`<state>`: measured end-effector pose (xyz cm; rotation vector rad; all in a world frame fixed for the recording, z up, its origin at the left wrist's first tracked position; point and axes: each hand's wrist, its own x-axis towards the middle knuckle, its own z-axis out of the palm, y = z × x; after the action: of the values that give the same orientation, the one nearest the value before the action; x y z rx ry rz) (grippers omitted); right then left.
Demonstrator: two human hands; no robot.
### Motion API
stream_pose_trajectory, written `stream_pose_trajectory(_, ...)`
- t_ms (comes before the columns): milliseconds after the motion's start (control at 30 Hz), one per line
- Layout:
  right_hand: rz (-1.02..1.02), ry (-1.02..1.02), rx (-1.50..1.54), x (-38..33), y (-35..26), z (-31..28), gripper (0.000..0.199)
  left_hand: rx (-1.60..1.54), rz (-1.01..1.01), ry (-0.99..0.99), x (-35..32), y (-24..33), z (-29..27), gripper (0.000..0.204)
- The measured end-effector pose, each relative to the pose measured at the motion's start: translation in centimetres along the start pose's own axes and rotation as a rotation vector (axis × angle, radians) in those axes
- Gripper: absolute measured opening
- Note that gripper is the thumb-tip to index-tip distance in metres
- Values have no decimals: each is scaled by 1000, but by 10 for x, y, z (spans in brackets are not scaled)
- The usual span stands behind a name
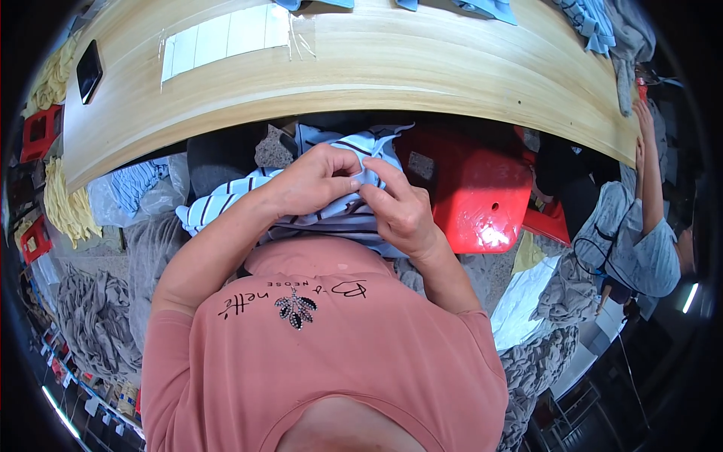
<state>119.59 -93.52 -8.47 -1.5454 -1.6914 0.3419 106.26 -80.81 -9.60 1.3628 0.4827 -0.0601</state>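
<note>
In the head view, both hands work on a light blue cloth garment with dark stripes (343, 211), which lies bunched in the person's lap, just below the near edge of the long pale wooden table (422, 68). The left hand (312, 181) is clenched on a fold of this striped cloth, with thumb and fingers pinching it, and the right hand (403, 211) grips the same fold just beside it — the fingertips of both hands almost touch. I judge that the step in hand is checking or picking at one small spot of the fabric, perhaps a seam or a loose thread; the next move seems to call for a fine pinch while the other hand keeps the cloth tight. A red plastic stool (474, 192) stands under the table, right of the garment. Grey cloth heaps (94, 316) lie on the floor to the left, well apart from the table.
</note>
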Motion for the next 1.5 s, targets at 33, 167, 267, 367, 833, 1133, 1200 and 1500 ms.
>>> stream_pose_trajectory(33, -3, -1, -3, 0, 2, 0, 21, 0, 5, 1, -2, -1, 1, 4)
stream_pose_trajectory(167, 89, -128, 127, -7, 11, 8, 17, -89, -98, 65, -10, -15, 8, 4)
stream_pose_trajectory(267, 192, -203, 270, -10, 17, 12, 15, -112, -176, 135, -12, -23, 11, 7)
stream_pose_trajectory(367, 239, -270, 455, -13, 24, 13, 13, -165, -222, 147, -14, -29, 14, 9)
stream_pose_trajectory(833, 947, -359, 877, -8, 19, 23, 21, -124, -192, 194, -16, -37, 16, 9)
stream_pose_trajectory(1133, 900, -490, 902, -23, 32, 24, 21, -70, -139, 185, -18, -35, 29, 9)
stream_pose_trajectory(1200, 901, -446, 883, -22, 25, 24, 20, -40, -126, 167, -19, -34, 30, 9)
stream_pose_trajectory(1500, 929, -288, 935, -25, 13, 14, 14, -107, -151, 206, -18, -24, 26, 9)
